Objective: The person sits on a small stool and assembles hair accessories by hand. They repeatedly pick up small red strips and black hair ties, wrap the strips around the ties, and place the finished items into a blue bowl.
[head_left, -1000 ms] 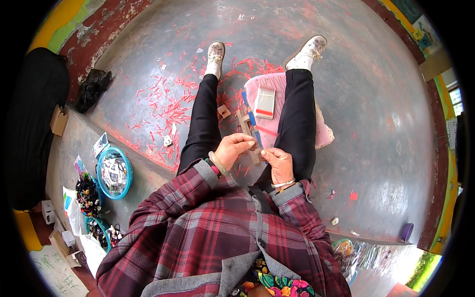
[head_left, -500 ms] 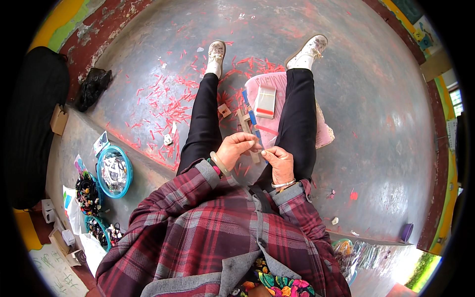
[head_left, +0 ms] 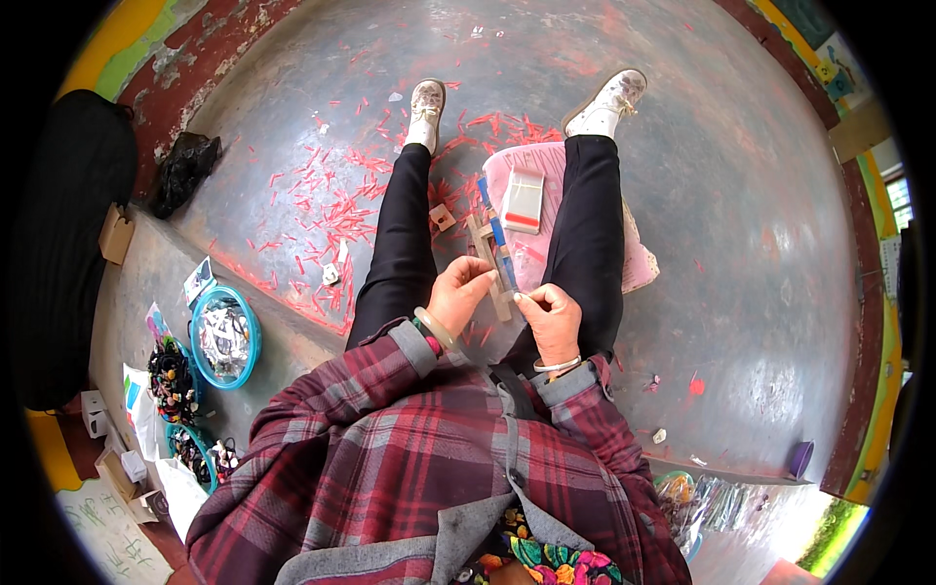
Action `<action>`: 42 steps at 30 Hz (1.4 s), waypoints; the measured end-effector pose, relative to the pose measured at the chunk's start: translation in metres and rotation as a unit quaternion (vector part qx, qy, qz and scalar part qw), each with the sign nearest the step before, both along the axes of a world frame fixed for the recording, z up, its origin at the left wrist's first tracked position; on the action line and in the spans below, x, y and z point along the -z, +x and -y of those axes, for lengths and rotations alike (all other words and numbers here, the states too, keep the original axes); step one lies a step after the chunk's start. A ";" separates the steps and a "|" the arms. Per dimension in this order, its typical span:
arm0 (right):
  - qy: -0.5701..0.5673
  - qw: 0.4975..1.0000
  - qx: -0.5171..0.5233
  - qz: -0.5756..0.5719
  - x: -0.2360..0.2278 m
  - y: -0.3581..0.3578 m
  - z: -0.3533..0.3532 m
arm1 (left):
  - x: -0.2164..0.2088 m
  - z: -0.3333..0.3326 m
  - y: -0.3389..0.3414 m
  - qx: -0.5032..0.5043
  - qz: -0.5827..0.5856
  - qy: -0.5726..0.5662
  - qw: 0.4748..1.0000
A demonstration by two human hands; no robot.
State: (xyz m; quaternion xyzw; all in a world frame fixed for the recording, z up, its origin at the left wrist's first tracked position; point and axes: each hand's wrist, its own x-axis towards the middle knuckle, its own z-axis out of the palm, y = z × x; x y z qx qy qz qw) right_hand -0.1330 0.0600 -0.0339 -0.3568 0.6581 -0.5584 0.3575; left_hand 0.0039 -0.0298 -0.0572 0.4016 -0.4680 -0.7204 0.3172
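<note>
My left hand point(head_left: 460, 296) is bent with thumb and index finger pinched together. It is beside the lower part of a narrow wooden stand point(head_left: 485, 255) with blue bands along its side. My right hand point(head_left: 550, 323) is pinched too, its fingertips close to the stand's near end. What either pinch holds is too small to make out. Just beyond my hands a pink pad point(head_left: 556, 180) lies partly under my right leg. On it rests a bundle of clear, flat sleeves point(head_left: 524, 195), with a red band across its near end.
Red scraps point(head_left: 336, 200) litter the floor around my left leg. A small wooden block point(head_left: 442, 216) sits between my legs. To my left are a blue-rimmed basket point(head_left: 225, 336) of white pieces, dark hair ties point(head_left: 173, 385) and a black bag point(head_left: 185, 174).
My hands have drawn slightly apart, the left shifting left. A red strip that showed across the pink pad below the sleeves is no longer seen there.
</note>
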 end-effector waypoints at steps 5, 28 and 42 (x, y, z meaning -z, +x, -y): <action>-0.018 0.934 0.001 -0.358 -0.012 0.007 0.006 | -0.013 -0.024 -0.011 0.063 -0.113 0.069 0.989; 0.057 0.967 -0.055 0.242 0.000 -0.014 -0.003 | -0.020 -0.002 0.003 0.147 -0.022 0.124 0.981; -0.018 0.960 -0.031 0.278 0.010 -0.010 -0.004 | -0.019 -0.002 0.005 0.127 -0.054 0.111 0.984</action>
